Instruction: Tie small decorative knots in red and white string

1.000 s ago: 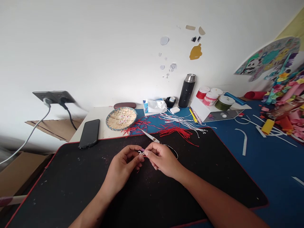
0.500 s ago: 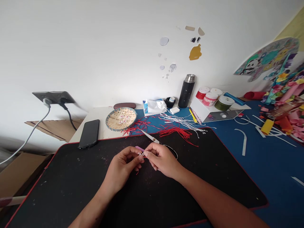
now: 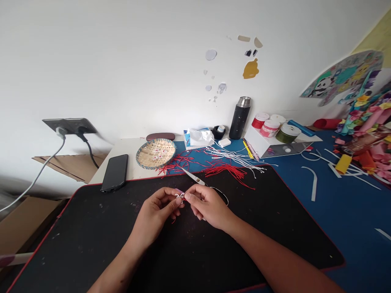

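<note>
Above the black desk mat (image 3: 229, 252), a small knotted piece of white and red cord (image 3: 181, 196) is held between my hands. My left hand (image 3: 157, 213) pinches it between thumb and fingers, with a red end hanging below. The fingertips of my right hand (image 3: 207, 205) close on its right side, where fingers hide the exact grip. Just behind the hands lie scissors (image 3: 192, 176), blades pointing up and left, their handles partly covered. Beyond them rest loose red cords (image 3: 227, 170) and white cords (image 3: 236, 156).
A woven basket (image 3: 155, 154) with small red-and-white bits stands behind the mat, a phone (image 3: 115, 173) to its left. Along the wall are a tissue pack (image 3: 200, 139), a black thermos (image 3: 240, 118) and several lidded jars (image 3: 270, 127). Paper strips (image 3: 314, 183) lie at right.
The knotted cord has turned slightly in my fingers, so its white loops show more openly. Both hands stay in nearly the same place.
</note>
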`<state>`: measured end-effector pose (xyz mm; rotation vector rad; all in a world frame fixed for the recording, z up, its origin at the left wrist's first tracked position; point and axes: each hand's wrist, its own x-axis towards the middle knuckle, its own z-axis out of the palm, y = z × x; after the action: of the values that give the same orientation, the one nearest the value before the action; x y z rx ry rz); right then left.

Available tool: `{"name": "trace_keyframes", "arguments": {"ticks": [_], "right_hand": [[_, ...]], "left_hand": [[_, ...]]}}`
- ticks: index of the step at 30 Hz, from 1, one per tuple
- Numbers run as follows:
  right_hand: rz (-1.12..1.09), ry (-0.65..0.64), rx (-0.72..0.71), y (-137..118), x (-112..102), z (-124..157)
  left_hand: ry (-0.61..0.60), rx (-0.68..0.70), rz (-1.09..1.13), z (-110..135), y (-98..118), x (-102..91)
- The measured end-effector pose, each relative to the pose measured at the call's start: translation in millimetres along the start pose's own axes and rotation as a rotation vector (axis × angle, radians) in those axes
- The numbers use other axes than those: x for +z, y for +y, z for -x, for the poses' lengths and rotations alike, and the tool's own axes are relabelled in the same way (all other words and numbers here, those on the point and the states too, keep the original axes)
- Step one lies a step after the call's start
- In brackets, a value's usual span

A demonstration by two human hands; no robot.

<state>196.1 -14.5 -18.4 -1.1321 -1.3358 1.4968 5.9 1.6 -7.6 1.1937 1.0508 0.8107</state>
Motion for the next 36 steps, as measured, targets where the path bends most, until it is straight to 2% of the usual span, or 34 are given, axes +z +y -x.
{"name": "trace_keyframes", "arguments": {"ticks": [11,15,19,25,31,36], "right_hand": [[0.043,-0.011,0.003,7.3,0.4,-0.7],[0.021,-0.004,-0.004,6.5,-0.1,-2.0],[0.016,-0.01,-0.003,5.2,-1.0,-1.3],[0.033,-0.022,-0.008,3.1,-0.8,0.0],[0.004,-0.019,0.003,1.0,0.5,-0.1],[0.007,-0.011,-0.01,3.3,1.5,-0.2]], "left_hand": [[-0.04,-0.017,-0.002,0.1,-0.3,-0.3],[-0.106,-0.041,0.026,-2.2,2.2,-4.0],[-0.167,-0.073,-0.042,-3.4,5.4,-5.7],[-0.105,-0.103,-0.042,-2.9,6.9,-5.5],[-0.032,-0.056,-0.021,-2.9,4.5,-6.9],[-0.056,-0.065,-0.038,-2.8,2.4,-6.9]]}}
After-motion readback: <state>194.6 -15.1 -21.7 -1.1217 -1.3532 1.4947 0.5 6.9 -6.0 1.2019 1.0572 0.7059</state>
